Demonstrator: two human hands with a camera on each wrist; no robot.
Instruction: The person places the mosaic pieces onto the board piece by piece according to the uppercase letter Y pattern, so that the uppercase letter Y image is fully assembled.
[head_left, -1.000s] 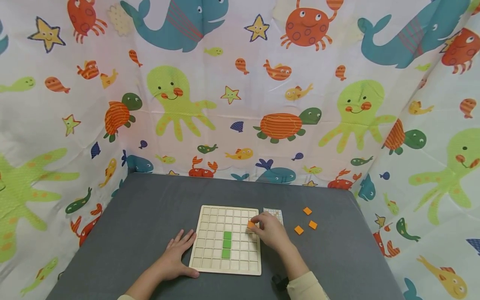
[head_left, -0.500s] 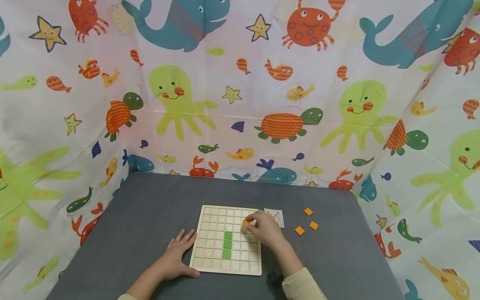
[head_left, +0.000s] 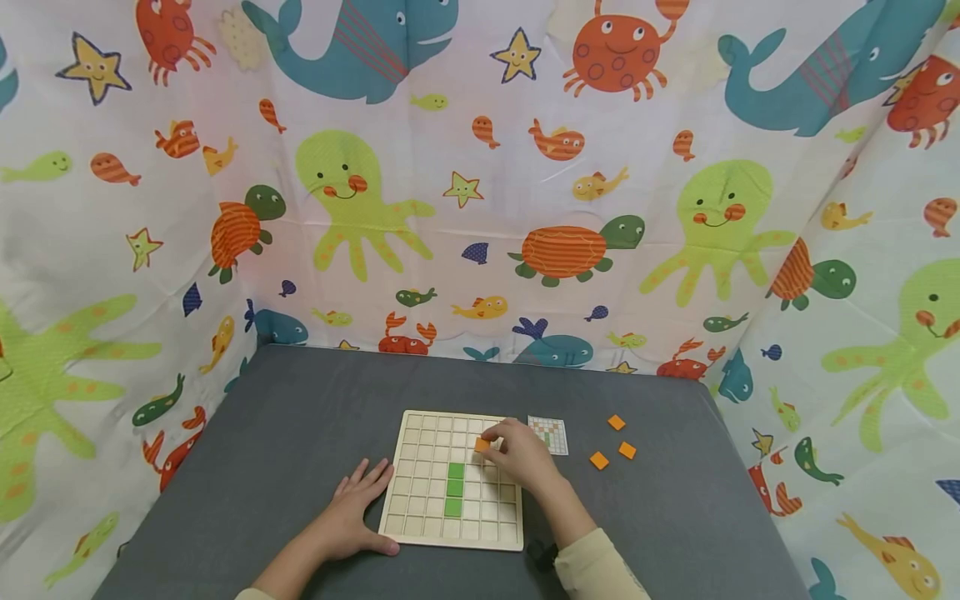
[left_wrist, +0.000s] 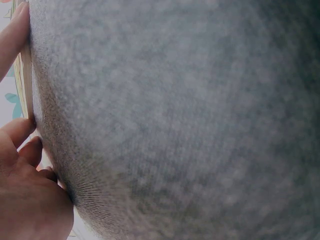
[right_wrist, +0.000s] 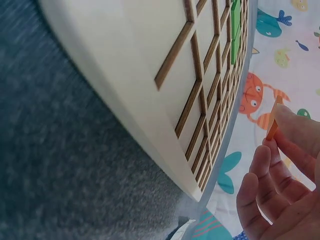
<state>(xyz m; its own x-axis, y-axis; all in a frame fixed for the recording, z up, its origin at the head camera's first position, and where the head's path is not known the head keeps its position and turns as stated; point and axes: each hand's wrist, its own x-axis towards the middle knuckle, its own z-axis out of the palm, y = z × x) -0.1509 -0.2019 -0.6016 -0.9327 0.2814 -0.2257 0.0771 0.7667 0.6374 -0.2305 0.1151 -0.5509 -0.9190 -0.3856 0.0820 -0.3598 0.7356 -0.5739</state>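
A square wooden grid board [head_left: 420, 504] lies on the dark grey table. Three green square tiles [head_left: 454, 489] form a column near its middle. My right hand [head_left: 521, 454] pinches an orange square tile [head_left: 482, 445] between thumb and fingers, over the upper right part of the board. In the right wrist view that orange tile [right_wrist: 274, 118] is seen edge-on, above the board's surface [right_wrist: 125, 45]. My left hand [head_left: 348, 512] lies with fingers spread at the board's left edge, and in the left wrist view its fingers [left_wrist: 17, 132] touch that edge.
Several loose orange tiles [head_left: 598, 461] lie right of the board. A small printed grid card [head_left: 551, 435] sits just beyond its right edge. A black object [head_left: 542, 555] is by the right sleeve. A sea-animal curtain [head_left: 480, 225] surrounds the grey table [head_left: 330, 392].
My right hand has moved left across the board with the orange tile pinched in it, uncovering more of the printed card. The left hand stays at the board's edge.
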